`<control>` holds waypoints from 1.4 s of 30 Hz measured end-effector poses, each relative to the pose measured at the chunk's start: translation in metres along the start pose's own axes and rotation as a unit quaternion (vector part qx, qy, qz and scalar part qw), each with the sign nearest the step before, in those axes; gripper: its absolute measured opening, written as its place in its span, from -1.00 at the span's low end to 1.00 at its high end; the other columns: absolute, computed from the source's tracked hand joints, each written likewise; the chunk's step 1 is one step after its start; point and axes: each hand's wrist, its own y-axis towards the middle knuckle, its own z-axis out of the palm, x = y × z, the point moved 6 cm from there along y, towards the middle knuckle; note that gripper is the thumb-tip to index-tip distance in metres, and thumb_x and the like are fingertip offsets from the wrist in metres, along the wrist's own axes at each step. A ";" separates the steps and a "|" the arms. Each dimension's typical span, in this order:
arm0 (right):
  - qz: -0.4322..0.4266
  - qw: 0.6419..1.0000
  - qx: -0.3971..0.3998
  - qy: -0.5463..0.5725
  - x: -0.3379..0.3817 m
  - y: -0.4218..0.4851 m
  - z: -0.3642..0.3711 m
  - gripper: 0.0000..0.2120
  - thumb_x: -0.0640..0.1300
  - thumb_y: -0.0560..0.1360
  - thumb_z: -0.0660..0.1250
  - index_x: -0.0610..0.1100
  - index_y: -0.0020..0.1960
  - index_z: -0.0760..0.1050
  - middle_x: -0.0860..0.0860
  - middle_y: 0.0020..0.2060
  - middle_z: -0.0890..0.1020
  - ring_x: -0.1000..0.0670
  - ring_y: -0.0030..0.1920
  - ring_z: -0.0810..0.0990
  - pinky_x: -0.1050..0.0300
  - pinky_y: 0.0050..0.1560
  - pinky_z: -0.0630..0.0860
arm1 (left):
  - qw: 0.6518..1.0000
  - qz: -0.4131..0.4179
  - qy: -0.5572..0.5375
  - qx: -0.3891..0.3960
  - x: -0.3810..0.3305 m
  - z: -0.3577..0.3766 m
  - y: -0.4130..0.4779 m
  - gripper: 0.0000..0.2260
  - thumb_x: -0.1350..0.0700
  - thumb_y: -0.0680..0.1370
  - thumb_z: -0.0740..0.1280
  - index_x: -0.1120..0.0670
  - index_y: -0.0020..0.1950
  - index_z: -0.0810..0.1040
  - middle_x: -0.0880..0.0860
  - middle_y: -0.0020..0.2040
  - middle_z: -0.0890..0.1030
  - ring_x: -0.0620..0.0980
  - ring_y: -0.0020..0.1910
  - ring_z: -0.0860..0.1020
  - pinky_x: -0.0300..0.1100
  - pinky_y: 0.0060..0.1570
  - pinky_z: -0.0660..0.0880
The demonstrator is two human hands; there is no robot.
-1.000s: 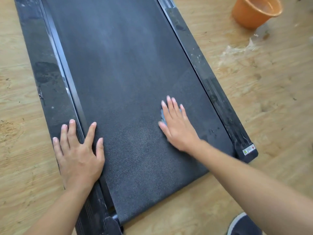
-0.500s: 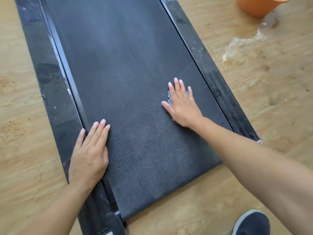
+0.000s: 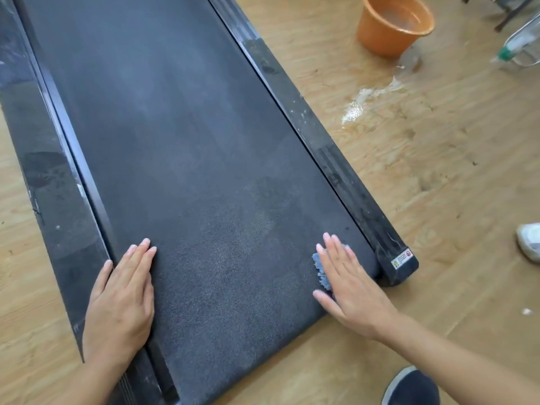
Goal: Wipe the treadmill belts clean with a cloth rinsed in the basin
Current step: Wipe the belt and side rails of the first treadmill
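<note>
Floor [image 3: 438, 185]: light wood-grain boards. A black treadmill belt [image 3: 190, 156] lies on it and runs from the near edge of the view away to the top left.

- Left side rail [image 3: 49, 185] and right side rail [image 3: 336, 159] flank the belt. Both are dark and scuffed with pale specks. A small sticker [image 3: 402, 258] sits on the near end cap of the right rail.
- Cloth [image 3: 320, 270]: blue and bunched, on the belt at its near right corner, just inside the right rail. Only a strip of it shows, from beneath the thumb side of the right hand and at the fingertips.
- Right hand [image 3: 350, 287]: flat, fingers straight and together, palm down, pressing on the cloth. Nothing is curled round it.
- Left hand [image 3: 122, 302]: flat, fingers straight, palm down at the belt's near left edge. The fingers rest on the belt surface, the little finger lies toward the left rail, and it holds nothing. It is well apart from the cloth, across the belt's width.
- Basin [image 3: 391, 24]: orange, on the floor beyond the belt's right rail, toward the far end. A wet patch [image 3: 362, 103] lies between the basin and the rail.
- A clear bottle [image 3: 523, 48] lies further right of the basin.
- White shoe [image 3: 530, 242] right of the belt's near end; dark shoe [image 3: 412, 387] just past the near end.
</note>
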 end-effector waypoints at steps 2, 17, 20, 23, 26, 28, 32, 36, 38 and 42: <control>0.029 0.999 0.014 0.044 0.010 -0.019 0.016 -0.18 0.33 0.69 -0.03 -0.17 0.70 -0.20 -0.08 0.68 -0.25 -0.10 0.68 -0.23 -0.04 0.63 -0.18 | 1.000 -0.001 -0.003 -0.001 0.000 0.001 -0.001 -0.51 0.13 0.68 0.08 0.13 0.61 0.43 0.01 0.65 0.37 0.03 0.61 0.37 0.13 0.64 0.19; 0.003 0.998 -0.030 0.052 -0.036 0.185 -0.046 -0.07 0.52 0.58 -0.07 -0.02 0.70 -0.25 0.03 0.68 -0.26 0.06 0.65 -0.35 -0.12 0.66 -0.15 | 1.000 -0.010 -0.004 -0.016 0.006 0.004 0.001 -0.51 0.10 0.67 0.04 0.08 0.57 0.48 -0.01 0.63 0.41 0.01 0.58 0.40 0.16 0.58 0.25; 0.026 0.998 -0.023 0.061 -0.048 0.110 -0.028 -0.07 0.50 0.60 -0.03 -0.01 0.69 -0.33 0.05 0.66 -0.35 0.06 0.63 -0.41 -0.10 0.67 -0.19 | 1.000 -0.007 -0.003 -0.020 0.005 0.004 0.001 -0.51 0.10 0.67 0.04 0.10 0.57 0.48 0.01 0.63 0.41 0.02 0.57 0.40 0.18 0.57 0.26; 0.041 0.997 0.018 0.069 -0.051 0.019 -0.006 -0.07 0.47 0.62 0.00 -0.04 0.67 -0.38 0.05 0.63 -0.41 0.01 0.63 -0.42 -0.06 0.65 -0.25 | 1.000 -0.008 0.001 -0.021 0.002 0.003 0.002 -0.51 0.11 0.67 0.04 0.10 0.56 0.48 0.01 0.62 0.42 0.01 0.57 0.41 0.17 0.58 0.25; 0.056 0.995 0.062 0.053 -0.044 -0.042 0.015 -0.06 0.48 0.62 -0.02 -0.06 0.66 -0.39 0.06 0.62 -0.44 -0.01 0.63 -0.42 -0.03 0.62 -0.30 | 1.000 -0.009 -0.002 -0.023 0.002 0.003 0.001 -0.51 0.11 0.66 0.06 0.10 0.56 0.49 0.00 0.62 0.42 0.00 0.57 0.41 0.15 0.59 0.24; 0.069 0.992 0.075 0.070 -0.042 -0.050 0.019 -0.06 0.48 0.62 -0.02 -0.05 0.66 -0.40 0.07 0.61 -0.46 0.00 0.62 -0.45 -0.02 0.62 -0.32 | 1.000 -0.009 -0.002 -0.026 0.002 0.004 0.000 -0.51 0.11 0.66 0.07 0.10 0.56 0.49 0.00 0.62 0.42 0.00 0.57 0.41 0.13 0.59 0.23; 0.098 0.989 0.045 0.100 -0.032 -0.029 0.019 -0.06 0.50 0.60 -0.07 -0.04 0.65 -0.43 0.08 0.59 -0.50 0.02 0.60 -0.50 -0.08 0.64 -0.32 | 1.000 -0.008 -0.003 -0.014 0.000 0.001 0.002 -0.50 0.11 0.66 0.07 0.09 0.59 0.46 -0.01 0.63 0.40 -0.01 0.58 0.40 0.13 0.62 0.23; 0.141 0.978 -0.012 0.152 -0.007 -0.014 0.023 -0.06 0.48 0.58 -0.09 -0.08 0.67 -0.36 0.05 0.62 -0.44 0.01 0.62 -0.45 -0.03 0.63 -0.34 | 1.000 -0.007 -0.003 -0.011 -0.002 -0.001 0.004 -0.52 0.14 0.67 0.09 0.11 0.58 0.47 0.02 0.63 0.41 0.02 0.60 0.39 0.13 0.63 0.22; 0.085 0.984 -0.008 0.157 0.029 -0.011 0.023 -0.12 0.41 0.63 -0.04 -0.09 0.68 -0.31 0.02 0.65 -0.38 -0.01 0.64 -0.40 -0.07 0.64 -0.27 | 1.000 -0.007 -0.006 -0.008 -0.001 -0.001 0.003 -0.52 0.13 0.68 0.09 0.11 0.59 0.46 0.02 0.63 0.40 0.02 0.61 0.38 0.13 0.64 0.20; -0.082 0.980 0.066 0.168 0.112 -0.007 0.020 -0.25 0.22 0.70 0.06 -0.06 0.71 -0.22 0.06 0.66 -0.32 0.06 0.64 -0.39 -0.06 0.66 -0.20 | 0.999 -0.018 -0.022 0.017 -0.001 0.000 0.001 -0.52 0.10 0.70 0.06 0.09 0.61 0.42 -0.01 0.65 0.37 0.00 0.63 0.33 0.11 0.66 0.15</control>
